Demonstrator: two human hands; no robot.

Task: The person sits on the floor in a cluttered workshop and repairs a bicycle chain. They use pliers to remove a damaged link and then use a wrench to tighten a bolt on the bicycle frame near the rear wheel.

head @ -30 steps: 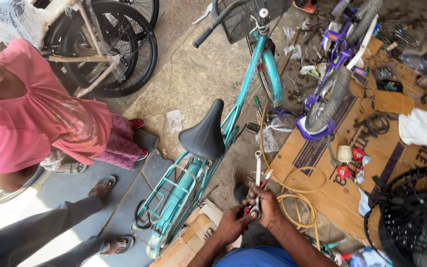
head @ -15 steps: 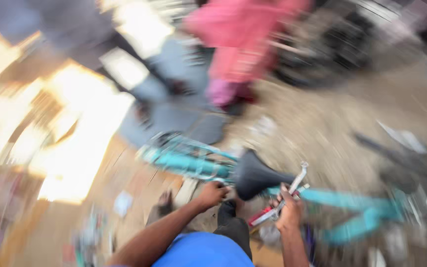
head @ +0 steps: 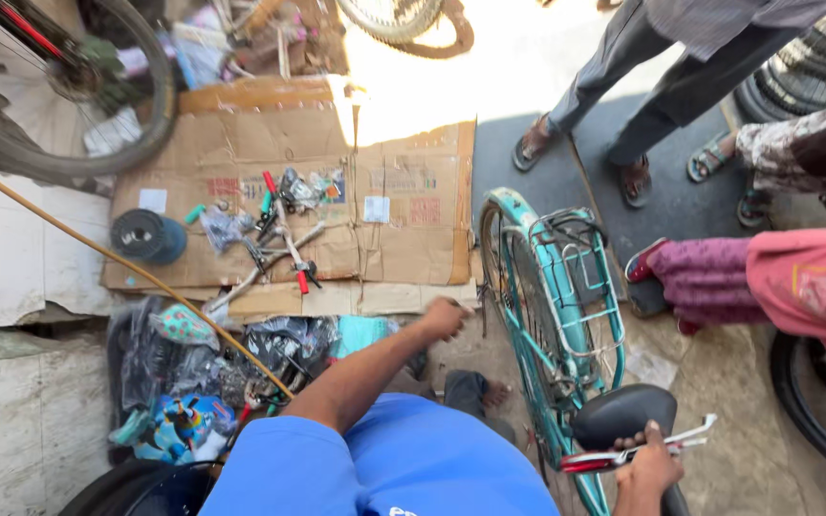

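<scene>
Flattened cardboard (head: pixel 403 205) covers the floor ahead of me, tools scattered on it. From here the teal bicycle (head: pixel 552 325) stands upright on my right, black saddle (head: pixel 619 413) nearest. My left hand (head: pixel 444 317) reaches toward the cardboard edge, loosely curled, holding nothing. My right hand (head: pixel 650 468) is closed around a red-handled plier tool (head: pixel 635 451) beside the saddle; I'd keep that grip firm.

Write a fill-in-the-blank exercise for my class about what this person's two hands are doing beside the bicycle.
1. The right hand holds a red-handled tool against the black ____ of the bicycle.
2. The left hand reaches out beside the bicycle's rear ____.
3. The frame of the bicycle is painted ____.
4. More tools lie on flattened ____ on the floor.

Missing words: saddle; wheel; turquoise; cardboard
</scene>
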